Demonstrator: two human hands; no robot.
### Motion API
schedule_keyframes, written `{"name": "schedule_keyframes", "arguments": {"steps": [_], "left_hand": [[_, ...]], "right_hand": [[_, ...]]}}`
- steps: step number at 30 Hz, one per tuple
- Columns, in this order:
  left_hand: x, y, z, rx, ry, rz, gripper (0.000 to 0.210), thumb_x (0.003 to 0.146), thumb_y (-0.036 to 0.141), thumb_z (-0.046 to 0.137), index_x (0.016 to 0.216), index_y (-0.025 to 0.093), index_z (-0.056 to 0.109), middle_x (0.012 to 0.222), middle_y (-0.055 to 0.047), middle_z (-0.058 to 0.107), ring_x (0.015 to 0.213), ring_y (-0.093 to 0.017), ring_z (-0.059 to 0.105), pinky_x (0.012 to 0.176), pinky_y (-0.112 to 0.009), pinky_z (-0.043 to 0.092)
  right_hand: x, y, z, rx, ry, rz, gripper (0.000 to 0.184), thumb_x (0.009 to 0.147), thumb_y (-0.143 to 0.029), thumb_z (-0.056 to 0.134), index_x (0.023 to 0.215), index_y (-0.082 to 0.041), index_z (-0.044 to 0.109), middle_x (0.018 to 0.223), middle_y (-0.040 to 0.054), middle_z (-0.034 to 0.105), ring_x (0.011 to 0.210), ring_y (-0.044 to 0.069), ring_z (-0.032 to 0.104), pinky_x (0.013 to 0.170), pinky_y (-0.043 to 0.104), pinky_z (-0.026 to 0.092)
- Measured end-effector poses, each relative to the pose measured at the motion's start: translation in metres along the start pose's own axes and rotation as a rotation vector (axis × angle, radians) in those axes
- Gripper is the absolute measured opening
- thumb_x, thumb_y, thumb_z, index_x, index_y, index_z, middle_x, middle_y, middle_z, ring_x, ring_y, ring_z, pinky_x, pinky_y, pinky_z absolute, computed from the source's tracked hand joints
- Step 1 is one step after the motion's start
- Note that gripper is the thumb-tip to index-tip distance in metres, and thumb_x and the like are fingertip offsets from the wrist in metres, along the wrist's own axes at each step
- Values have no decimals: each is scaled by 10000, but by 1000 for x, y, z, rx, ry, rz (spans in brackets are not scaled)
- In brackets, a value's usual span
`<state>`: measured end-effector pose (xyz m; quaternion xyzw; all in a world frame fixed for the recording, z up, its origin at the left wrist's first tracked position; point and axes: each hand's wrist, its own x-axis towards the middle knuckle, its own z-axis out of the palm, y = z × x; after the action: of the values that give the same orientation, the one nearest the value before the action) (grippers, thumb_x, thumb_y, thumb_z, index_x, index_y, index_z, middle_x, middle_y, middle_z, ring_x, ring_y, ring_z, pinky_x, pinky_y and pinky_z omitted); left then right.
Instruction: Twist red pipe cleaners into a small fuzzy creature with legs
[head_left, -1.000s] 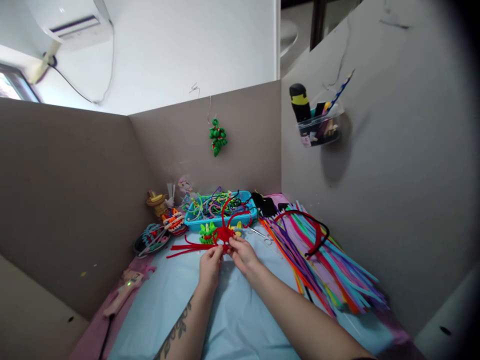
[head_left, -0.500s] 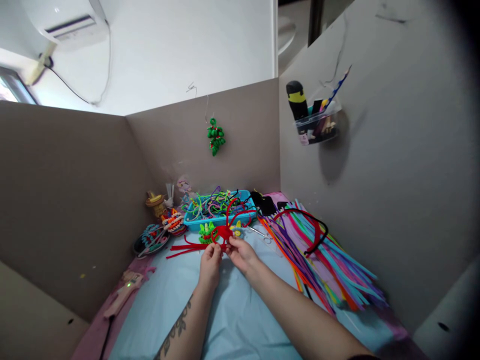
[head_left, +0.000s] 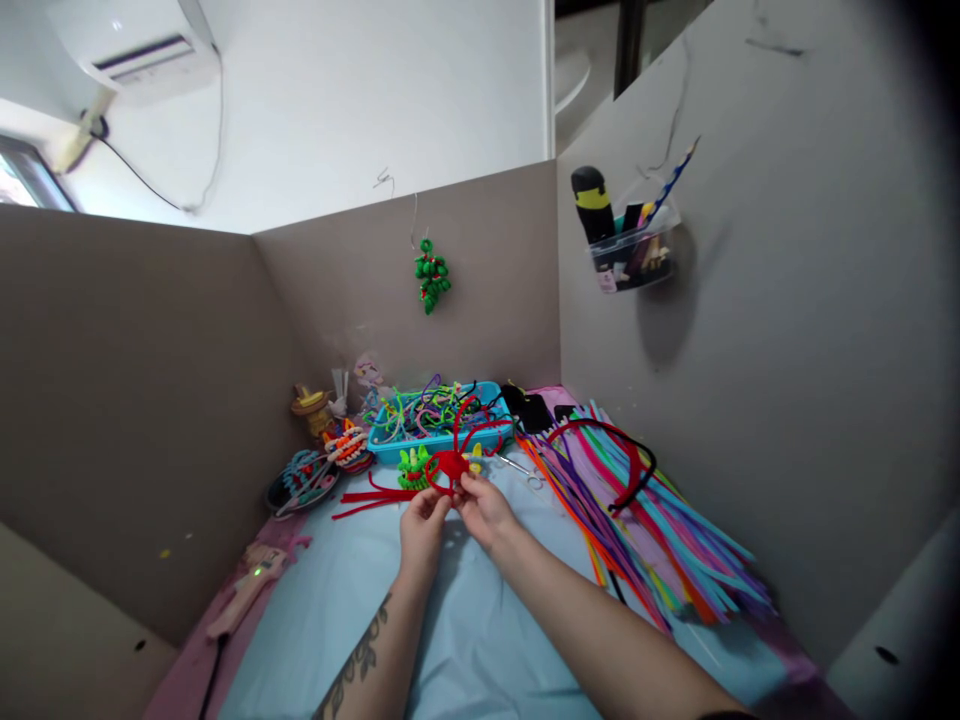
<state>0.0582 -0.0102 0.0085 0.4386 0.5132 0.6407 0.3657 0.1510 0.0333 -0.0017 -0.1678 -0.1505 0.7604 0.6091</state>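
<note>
Both my hands meet over the blue cloth at a red pipe-cleaner piece, a small woven body with long loose stems sticking up and to the right. My left hand pinches its lower left edge between thumb and finger. From the right, my right hand grips the lower side of the same piece, fingers curled in. Several loose red pipe cleaners lie just left of the hands. Behind the red piece sits a green pipe-cleaner figure, partly hidden.
A blue tray of tangled pipe cleaners stands behind. Scissors and a spread of coloured pipe cleaners lie to the right. At left are a dark bowl and a pink glue gun. Grey partitions enclose the table.
The red piece has turned and shifted slightly right in my fingers. My left hand's thumb and finger have moved a little right along its lower edge.
</note>
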Motion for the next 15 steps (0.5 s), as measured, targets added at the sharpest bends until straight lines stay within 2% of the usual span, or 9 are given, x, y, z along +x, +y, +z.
{"name": "schedule_keyframes", "arguments": {"steps": [6, 10, 15], "left_hand": [[0, -3, 0, 61, -64, 128, 194, 679, 341, 642, 755, 162, 633, 731, -27, 639, 709, -157, 573, 685, -249, 428], [-1, -4, 2, -25, -86, 95, 188, 662, 333, 667, 715, 166, 597, 690, -5, 610, 670, -132, 557, 673, -238, 426], [-2, 4, 1, -43, -56, 71, 215, 653, 355, 668, 724, 165, 597, 694, -10, 617, 669, -134, 560, 659, -236, 422]], "right_hand": [[-4, 0, 2, -12, -9, 14, 155, 612, -140, 703, 666, -185, 565, 585, -31, 584, 526, 96, 524, 522, 222, 423], [-5, -1, 3, 3, -15, 17, 153, 613, -133, 700, 673, -181, 568, 599, -25, 591, 526, 97, 523, 522, 224, 433], [-6, -2, 3, -7, -26, 62, 134, 640, -133, 684, 657, -183, 561, 554, -26, 568, 505, 102, 520, 499, 224, 436]]}}
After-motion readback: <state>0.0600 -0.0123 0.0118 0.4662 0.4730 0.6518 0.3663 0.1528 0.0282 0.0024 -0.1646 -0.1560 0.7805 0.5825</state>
